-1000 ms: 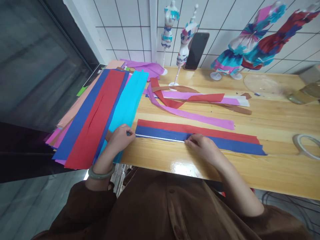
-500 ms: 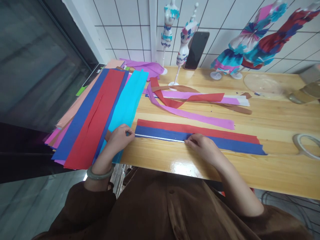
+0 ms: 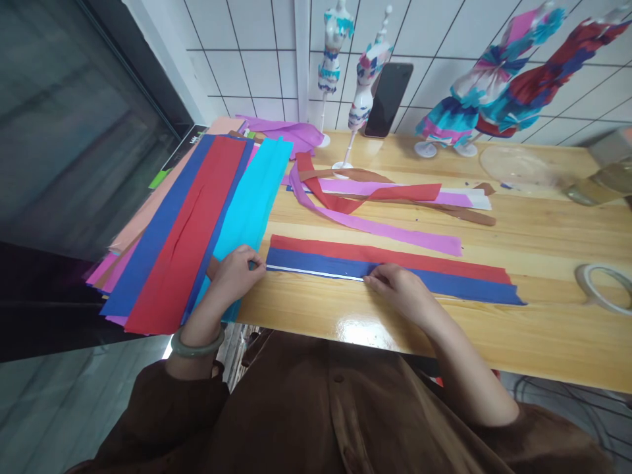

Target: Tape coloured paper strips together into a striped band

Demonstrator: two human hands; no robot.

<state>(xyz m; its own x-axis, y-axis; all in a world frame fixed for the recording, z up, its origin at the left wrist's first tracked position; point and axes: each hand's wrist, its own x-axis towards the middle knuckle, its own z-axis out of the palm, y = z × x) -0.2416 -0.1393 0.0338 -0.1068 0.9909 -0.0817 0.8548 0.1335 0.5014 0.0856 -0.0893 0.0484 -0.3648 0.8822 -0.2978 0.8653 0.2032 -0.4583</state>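
A blue crepe paper strip (image 3: 459,287) lies across the table, with a red crepe paper strip (image 3: 434,262) along its far side. A narrow white strip of tape (image 3: 316,272) runs along the blue strip's near edge. My left hand (image 3: 236,273) is closed in a pinch at the left end of the tape, beside the paper's corner. Thumb and fingertips of my right hand (image 3: 397,283) are pinched on the tape near the middle of the blue strip. What lies under the right fingers is hidden.
Stacked crepe paper sheets (image 3: 190,237) lie at the left. Loose cut strips (image 3: 395,227) lie behind the blue paper. Small dress forms (image 3: 363,92) and a phone (image 3: 389,99) stand along the tiled wall. A tape roll (image 3: 605,288) sits at the right.
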